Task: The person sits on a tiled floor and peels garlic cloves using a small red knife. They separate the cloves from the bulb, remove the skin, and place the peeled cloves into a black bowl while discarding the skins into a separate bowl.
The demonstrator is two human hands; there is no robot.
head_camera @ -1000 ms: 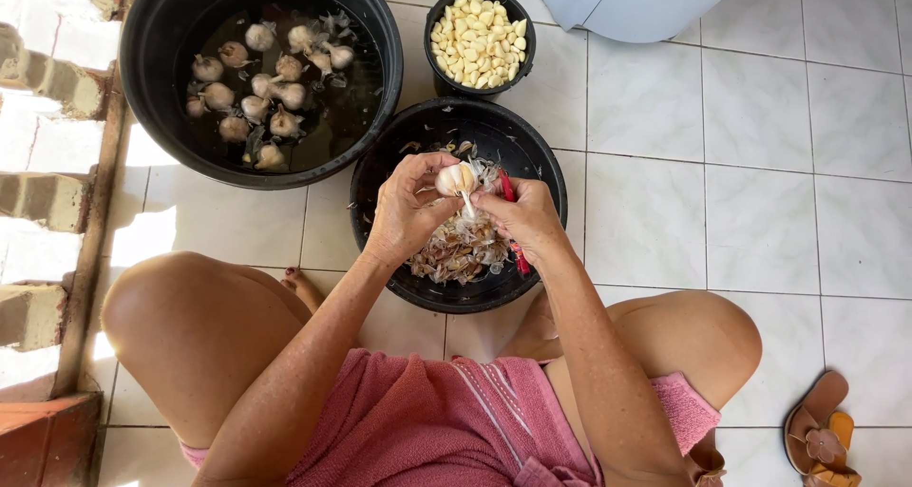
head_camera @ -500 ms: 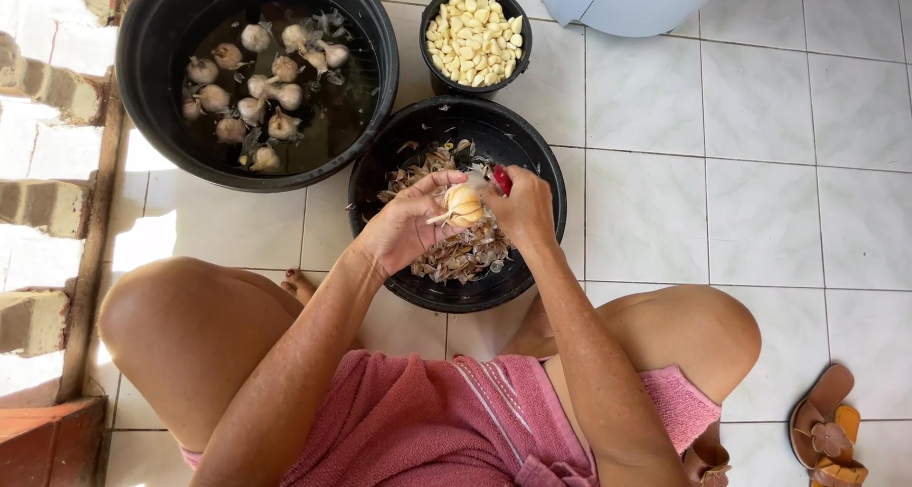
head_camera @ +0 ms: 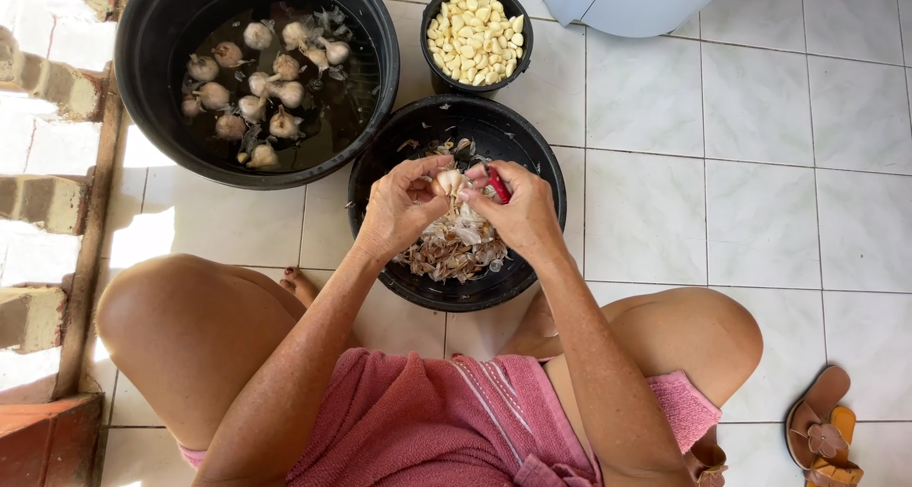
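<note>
Tub of soaking garlic bulbs fills the upper left of the frame; centre, a black basin holds peelings. Above it both forearms angle inward. Left hand pinches a garlic clove, too hidden to tell its axis. Right hand clenches a red-handled knife, handle slanting up-left toward the clove.

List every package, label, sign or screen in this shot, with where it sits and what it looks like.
None in view: no package, label, sign or screen.
Only open containers on the tiled floor:
Large black tub, upper left, round, holding water and garlic bulbs.
Small black pot, top centre, round, full of pale peeled cloves.
Black bowl, centre, under both hands, holding papery skins.
</note>
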